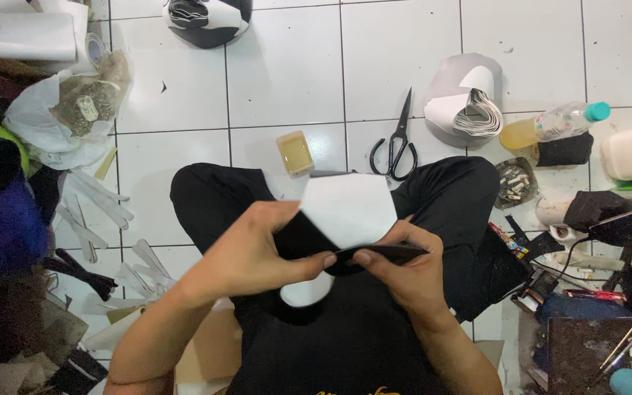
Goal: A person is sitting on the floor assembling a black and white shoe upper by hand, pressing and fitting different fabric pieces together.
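White floor tiles surround a person sitting cross-legged in black clothing. Thumb and fingers of the left hand pinch a black-and-white shaped piece held over the lap; the right hand pinches the piece's dark right edge, thumbs nearly meeting. Just beyond the piece lie black scissors and a small tan tray. Right of the scissors stands a roll of white strips, then a plastic bottle
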